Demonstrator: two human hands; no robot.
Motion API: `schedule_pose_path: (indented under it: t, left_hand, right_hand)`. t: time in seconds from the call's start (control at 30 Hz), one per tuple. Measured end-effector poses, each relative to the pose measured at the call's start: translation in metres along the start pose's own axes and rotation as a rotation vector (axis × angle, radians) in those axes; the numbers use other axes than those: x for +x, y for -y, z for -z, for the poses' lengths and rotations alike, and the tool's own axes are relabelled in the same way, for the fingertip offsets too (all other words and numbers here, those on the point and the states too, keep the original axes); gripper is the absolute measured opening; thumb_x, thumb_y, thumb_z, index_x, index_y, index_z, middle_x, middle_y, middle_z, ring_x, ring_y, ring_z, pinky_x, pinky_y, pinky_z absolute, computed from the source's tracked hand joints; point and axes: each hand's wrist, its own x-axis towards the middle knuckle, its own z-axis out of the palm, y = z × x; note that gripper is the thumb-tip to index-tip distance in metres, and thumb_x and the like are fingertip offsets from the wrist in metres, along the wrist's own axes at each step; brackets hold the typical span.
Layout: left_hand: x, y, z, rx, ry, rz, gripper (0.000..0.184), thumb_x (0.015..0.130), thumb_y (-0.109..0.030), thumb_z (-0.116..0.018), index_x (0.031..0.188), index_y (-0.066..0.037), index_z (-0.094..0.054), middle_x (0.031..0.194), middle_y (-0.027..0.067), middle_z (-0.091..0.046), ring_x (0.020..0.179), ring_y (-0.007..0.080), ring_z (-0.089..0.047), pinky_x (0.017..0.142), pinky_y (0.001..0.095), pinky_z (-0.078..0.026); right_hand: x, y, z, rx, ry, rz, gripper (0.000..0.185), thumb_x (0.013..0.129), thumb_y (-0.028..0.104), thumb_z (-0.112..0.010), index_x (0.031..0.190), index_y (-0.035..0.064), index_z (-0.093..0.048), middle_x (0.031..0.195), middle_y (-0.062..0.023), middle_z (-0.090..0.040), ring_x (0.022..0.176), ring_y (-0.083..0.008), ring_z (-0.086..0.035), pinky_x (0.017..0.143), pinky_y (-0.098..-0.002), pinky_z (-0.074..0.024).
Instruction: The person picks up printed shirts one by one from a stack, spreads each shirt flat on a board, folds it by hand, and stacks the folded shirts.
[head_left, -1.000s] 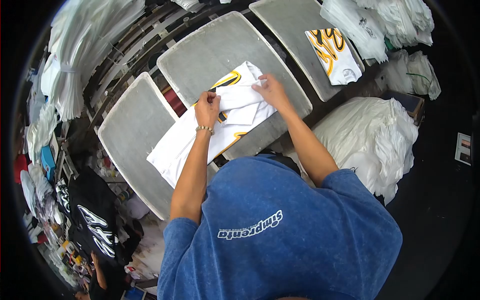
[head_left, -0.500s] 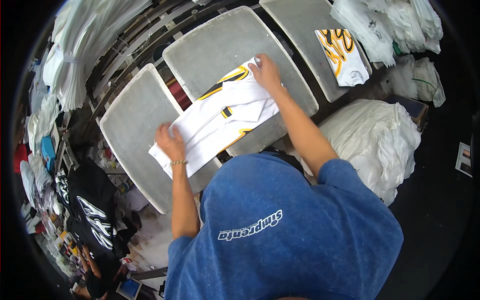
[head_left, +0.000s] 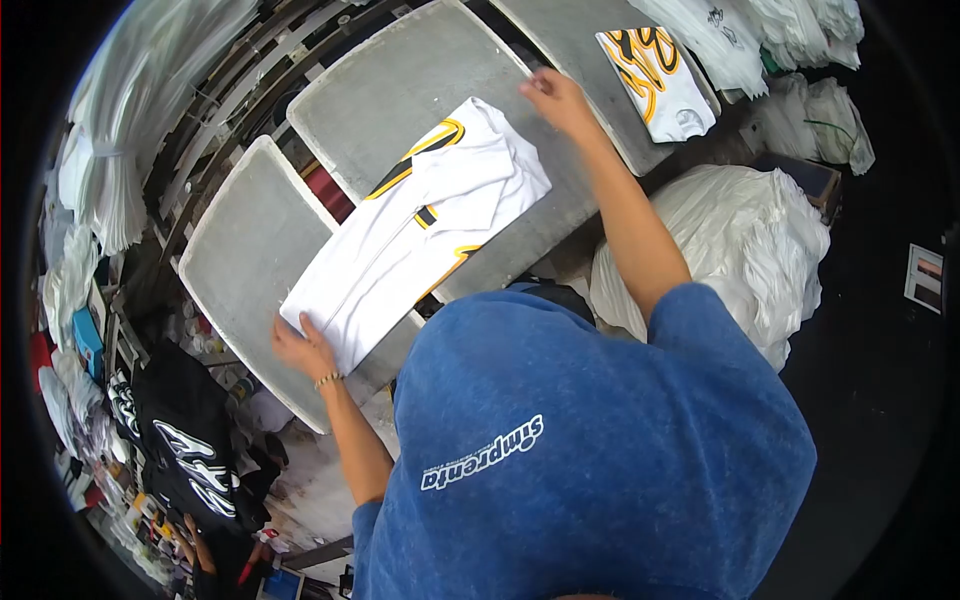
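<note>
A white T-shirt (head_left: 385, 255) with black and yellow print lies folded lengthwise across two grey boards, its sleeve folded back over the body. My left hand (head_left: 303, 347) is at the shirt's lower left end, the thumb on the cloth and the fingers around the edge. Off the shirt's upper right end, my right hand (head_left: 558, 100) hovers over the middle grey board (head_left: 400, 80), with nothing seen in its loosely bent, parted fingers. Under the shirt's left end is the left grey board (head_left: 255, 235).
A folded white printed shirt (head_left: 660, 85) rests on the right grey board (head_left: 560, 40). A large white plastic bundle (head_left: 720, 250) stands at right. Clear bags (head_left: 110, 120) hang at upper left, black printed garments (head_left: 185, 430) below. Another person's hands (head_left: 195, 545) show at lower left.
My right hand has let go of the shirt's upper end and moved away to the right. My left hand has slid down to the shirt's lower left edge. The view has shifted slightly.
</note>
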Motion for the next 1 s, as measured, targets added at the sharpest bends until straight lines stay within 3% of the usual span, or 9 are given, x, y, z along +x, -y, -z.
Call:
schedule_pose_path:
  t: [0.03,0.1,0.2,0.37,0.67,0.77,0.83,0.87,1.0]
  left_hand:
    - [-0.007,0.004,0.007,-0.001,-0.001,0.000,0.052,0.095,-0.031,-0.062,0.132,0.003,-0.052,0.127,0.0280,-0.053,0.111,0.0390,-0.055,0.097,0.0471,-0.043]
    - [-0.019,0.009,0.017,-0.313,0.111,0.464,0.050,0.092,-0.036,-0.066,0.121,0.005,-0.057,0.108,0.0201,-0.059,0.085,0.0285,-0.059,0.080,0.0402,-0.049]
    - [-0.030,0.015,0.018,-0.313,0.148,0.437,0.046,0.092,-0.039,-0.066,0.106,0.005,-0.063,0.093,0.0142,-0.060,0.072,0.0219,-0.056,0.069,0.0349,-0.048]
    - [0.003,-0.008,0.017,-0.266,0.104,0.442,0.043,0.090,-0.038,-0.068,0.091,0.004,-0.064,0.083,0.0133,-0.061,0.074,0.0228,-0.057,0.069,0.0352,-0.048]
    - [0.022,0.029,-0.021,-0.322,0.088,0.448,0.032,0.087,-0.027,-0.070,0.088,0.004,-0.062,0.085,0.0172,-0.063,0.077,0.0301,-0.059,0.074,0.0412,-0.048]
    - [0.025,0.008,-0.005,-0.230,-0.031,0.343,0.029,0.087,-0.024,-0.069,0.094,0.004,-0.062,0.093,0.0180,-0.064,0.086,0.0324,-0.060,0.079,0.0417,-0.048]
    - [0.025,-0.012,0.005,-0.134,-0.166,0.124,0.029,0.090,-0.021,-0.066,0.105,0.004,-0.061,0.105,0.0199,-0.063,0.098,0.0353,-0.059,0.085,0.0425,-0.047]
    - [0.027,-0.021,0.005,-0.149,-0.182,0.034,0.031,0.091,-0.020,-0.064,0.111,0.003,-0.061,0.112,0.0211,-0.061,0.104,0.0368,-0.057,0.087,0.0432,-0.046]
    - [0.017,-0.039,-0.005,0.294,-0.201,-0.086,0.033,0.093,-0.021,-0.061,0.118,0.001,-0.061,0.120,0.0231,-0.057,0.108,0.0387,-0.055,0.090,0.0452,-0.045]
  right_hand:
    - [-0.014,-0.011,0.012,-0.029,0.106,-0.061,0.031,0.084,0.031,-0.075,0.097,0.0033,-0.067,0.072,-0.0044,-0.064,0.067,-0.0140,-0.058,0.061,-0.0306,-0.0465]
    - [-0.059,-0.037,0.018,-0.068,0.310,-0.160,0.029,0.085,0.032,-0.074,0.093,0.0047,-0.069,0.074,-0.0020,-0.064,0.071,-0.0119,-0.057,0.063,-0.0297,-0.0462]
    - [-0.106,-0.027,-0.001,-0.088,0.319,-0.140,0.031,0.083,0.033,-0.075,0.088,0.0033,-0.069,0.074,-0.0083,-0.064,0.070,-0.0176,-0.059,0.063,-0.0333,-0.0471]
    - [-0.058,0.017,-0.059,-0.110,-0.122,0.099,0.037,0.081,0.037,-0.075,0.088,0.0011,-0.069,0.080,-0.0164,-0.065,0.076,-0.0322,-0.063,0.069,-0.0399,-0.0499]
    - [0.002,0.003,-0.103,-0.124,0.063,0.114,0.026,0.080,0.015,-0.076,0.099,0.0015,-0.066,0.089,-0.0169,-0.068,0.085,-0.0337,-0.065,0.073,-0.0400,-0.0508]
    - [-0.020,0.043,-0.105,-0.407,-0.205,0.310,0.015,0.080,0.017,-0.073,0.091,0.0068,-0.068,0.107,-0.0155,-0.066,0.099,-0.0359,-0.061,0.086,-0.0408,-0.0483]
    - [-0.041,0.065,-0.115,-0.444,0.096,0.450,0.020,0.081,0.017,-0.072,0.099,0.0089,-0.068,0.116,-0.0143,-0.063,0.104,-0.0345,-0.059,0.088,-0.0407,-0.0466]
    - [-0.053,0.059,-0.128,-0.467,0.206,0.550,0.041,0.088,0.031,-0.066,0.124,0.0121,-0.062,0.135,-0.0162,-0.053,0.123,-0.0366,-0.049,0.102,-0.0474,-0.0394]
    - [-0.077,0.038,-0.154,-0.719,0.180,0.568,0.063,0.095,0.050,-0.051,0.148,0.0186,-0.040,0.156,-0.0132,-0.030,0.145,-0.0369,-0.023,0.114,-0.0593,-0.0172]
